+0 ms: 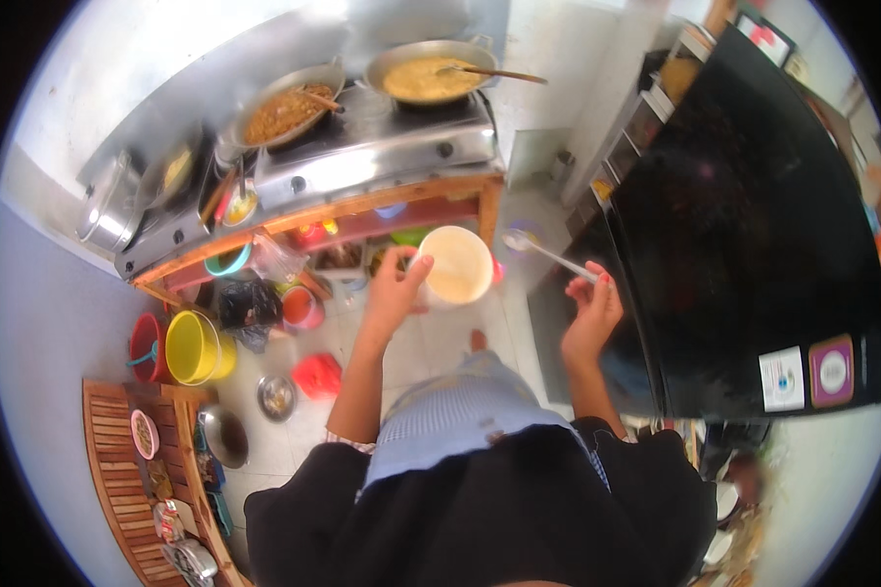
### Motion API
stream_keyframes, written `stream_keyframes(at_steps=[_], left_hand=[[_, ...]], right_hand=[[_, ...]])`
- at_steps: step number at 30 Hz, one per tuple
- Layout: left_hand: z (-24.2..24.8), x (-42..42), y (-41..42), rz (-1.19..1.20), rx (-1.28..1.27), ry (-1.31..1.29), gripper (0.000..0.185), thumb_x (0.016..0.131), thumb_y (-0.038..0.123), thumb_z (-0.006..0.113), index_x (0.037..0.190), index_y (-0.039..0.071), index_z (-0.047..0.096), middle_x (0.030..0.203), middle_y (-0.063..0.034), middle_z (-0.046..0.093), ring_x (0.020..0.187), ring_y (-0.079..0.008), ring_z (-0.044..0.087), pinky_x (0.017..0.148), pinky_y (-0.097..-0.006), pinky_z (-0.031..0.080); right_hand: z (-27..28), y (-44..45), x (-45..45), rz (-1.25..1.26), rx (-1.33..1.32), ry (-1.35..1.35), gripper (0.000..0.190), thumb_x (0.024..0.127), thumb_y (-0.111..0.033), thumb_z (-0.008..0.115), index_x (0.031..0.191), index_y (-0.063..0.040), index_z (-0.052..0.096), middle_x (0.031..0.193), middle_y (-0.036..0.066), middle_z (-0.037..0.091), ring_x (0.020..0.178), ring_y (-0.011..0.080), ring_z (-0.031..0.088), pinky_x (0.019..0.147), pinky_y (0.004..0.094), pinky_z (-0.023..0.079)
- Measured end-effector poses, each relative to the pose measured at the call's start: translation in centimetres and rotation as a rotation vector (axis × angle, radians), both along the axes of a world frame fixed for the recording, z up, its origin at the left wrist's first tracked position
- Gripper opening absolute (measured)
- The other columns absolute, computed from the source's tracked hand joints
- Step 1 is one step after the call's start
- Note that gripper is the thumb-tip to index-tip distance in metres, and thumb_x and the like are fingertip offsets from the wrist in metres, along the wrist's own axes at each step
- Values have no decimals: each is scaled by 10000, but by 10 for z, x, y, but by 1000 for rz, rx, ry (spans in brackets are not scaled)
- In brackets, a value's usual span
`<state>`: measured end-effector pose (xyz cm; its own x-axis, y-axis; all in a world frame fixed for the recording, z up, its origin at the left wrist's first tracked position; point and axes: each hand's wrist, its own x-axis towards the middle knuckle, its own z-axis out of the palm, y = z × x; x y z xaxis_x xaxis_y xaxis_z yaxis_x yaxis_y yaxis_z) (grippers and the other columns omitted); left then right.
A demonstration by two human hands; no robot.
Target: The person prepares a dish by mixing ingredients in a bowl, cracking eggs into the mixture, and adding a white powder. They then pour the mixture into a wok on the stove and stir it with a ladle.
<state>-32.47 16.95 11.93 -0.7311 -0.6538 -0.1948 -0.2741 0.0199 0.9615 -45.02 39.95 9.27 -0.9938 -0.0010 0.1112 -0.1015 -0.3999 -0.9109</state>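
Observation:
My left hand [398,287] grips the left side of a white tub [456,265] with pale, cream-coloured contents. To the right of it, my right hand [593,312] holds a metal spoon [550,257] by its handle, the bowl pointing up and left, apart from the tub. Beyond both hands, a wok of yellow food [427,73] with a wooden-handled ladle in it stands on the steel gas stove [382,152]. A second wok [290,110] holds reddish-brown food and a wooden-handled utensil. A smaller pan [172,170] sits further left beside a lidded steel pot [110,209].
A black refrigerator [741,220] stands close on the right. Below the stove are a yellow bucket [191,348], a red bucket [147,337] and a black plastic bag [248,304]. A metal bowl [277,398] and a red bag [318,376] lie on the floor, near a slatted wooden bench [110,455].

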Motion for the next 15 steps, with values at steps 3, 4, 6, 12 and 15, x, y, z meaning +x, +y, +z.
stream_keyframes(at_steps=[3, 4, 6, 12, 15], left_hand=[[-3, -36, -52, 73, 5, 175, 527, 845, 360, 709, 1242, 82, 502, 974, -118, 614, 801, -177, 639, 592, -295, 563], [-1, -55, -70, 96, 104, 271, 523, 851, 351, 702, 1253, 86, 498, 997, -121, 608, 815, -180, 640, 607, -295, 565], [3, -95, -98, 121, 137, 448, 526, 861, 326, 691, 1286, 96, 482, 1079, -133, 584, 890, -195, 637, 655, -304, 574], [53, -239, -211, 221, -378, 292, 574, 784, 397, 756, 1211, 62, 567, 1069, -188, 599, 926, -284, 631, 749, -358, 533], [75, -303, -265, 247, -740, 169, 559, 758, 423, 768, 1152, 56, 615, 959, -198, 621, 897, -286, 643, 758, -363, 527]], right_hand=[[15, -55, -50, 59, 52, 145, 304, 1018, -203, 425, 1048, 39, 607, 832, 52, 607, 750, 110, 575, 715, 259, 476], [23, -74, -68, 75, 59, 215, 304, 1019, -204, 421, 1035, 37, 605, 827, 50, 610, 749, 108, 574, 717, 260, 475], [38, -116, -105, 102, 101, 380, 321, 1026, -226, 421, 983, 25, 618, 810, 74, 635, 720, 141, 586, 708, 271, 471], [102, -265, -260, 232, 358, 1521, 129, 818, -4, 639, 946, -9, 645, 826, 134, 637, 707, 267, 608, 646, 334, 494], [108, -339, -328, 342, 479, 1617, 137, 809, 9, 642, 939, -32, 656, 828, 122, 644, 709, 278, 613, 650, 344, 496]])
